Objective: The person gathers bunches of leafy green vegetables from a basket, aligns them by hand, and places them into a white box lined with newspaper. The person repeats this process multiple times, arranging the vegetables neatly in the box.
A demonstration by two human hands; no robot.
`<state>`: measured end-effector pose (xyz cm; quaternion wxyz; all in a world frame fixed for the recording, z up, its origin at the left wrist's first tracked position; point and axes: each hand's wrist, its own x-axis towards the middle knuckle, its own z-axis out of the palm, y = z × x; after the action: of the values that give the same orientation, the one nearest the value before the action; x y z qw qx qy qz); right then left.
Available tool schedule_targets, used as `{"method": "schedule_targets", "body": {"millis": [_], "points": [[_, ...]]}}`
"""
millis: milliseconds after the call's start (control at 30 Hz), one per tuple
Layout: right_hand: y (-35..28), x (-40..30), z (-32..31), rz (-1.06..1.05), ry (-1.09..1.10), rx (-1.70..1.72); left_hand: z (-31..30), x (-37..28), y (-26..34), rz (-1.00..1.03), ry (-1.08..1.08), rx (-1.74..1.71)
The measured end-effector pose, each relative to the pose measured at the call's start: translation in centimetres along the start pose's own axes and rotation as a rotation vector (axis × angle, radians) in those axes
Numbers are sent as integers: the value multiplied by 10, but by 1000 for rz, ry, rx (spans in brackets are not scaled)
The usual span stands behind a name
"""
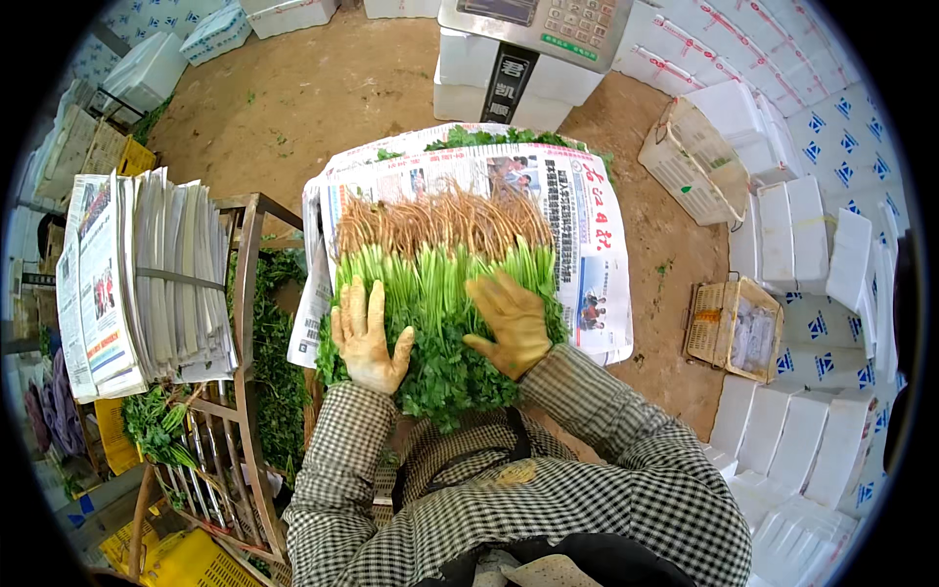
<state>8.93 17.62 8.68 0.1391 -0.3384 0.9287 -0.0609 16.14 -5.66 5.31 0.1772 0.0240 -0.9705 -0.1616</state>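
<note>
A wide row of leafy green herbs [433,301], stems side by side, lies on sheets of newspaper [601,315] in front of me. The brown roots point away from me and the leaves toward my body. My left hand [372,339], in a yellowish glove, rests flat with fingers spread on the left part of the stems. My right hand [511,323], gloved too, lies on the right part, its fingers slanting up and left. Neither hand is closed around anything. More green leaves [506,137] show at the far edge of the newspaper.
A digital scale [543,26] stands beyond the newspaper. At left, a strapped newspaper stack [172,286] sits above a metal rack [249,367] with loose herbs [155,433]. White foam boxes [792,227] and plastic baskets [697,161] line the right side.
</note>
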Motion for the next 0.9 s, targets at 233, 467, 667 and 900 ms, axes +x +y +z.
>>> {"method": "schedule_targets", "body": {"millis": [233, 467, 667, 900], "points": [[3, 69, 38, -25, -228, -93, 42, 33, -60, -59, -233, -20], [-10, 64, 32, -2, -215, -211, 28, 26, -46, -86, -260, -6], [-4, 38, 10, 80, -166, -20, -26, 5, -24, -94, 29, -346], [-35, -17, -44, -40, 58, 241, -87, -134, -24, -329, 410, -180]]}}
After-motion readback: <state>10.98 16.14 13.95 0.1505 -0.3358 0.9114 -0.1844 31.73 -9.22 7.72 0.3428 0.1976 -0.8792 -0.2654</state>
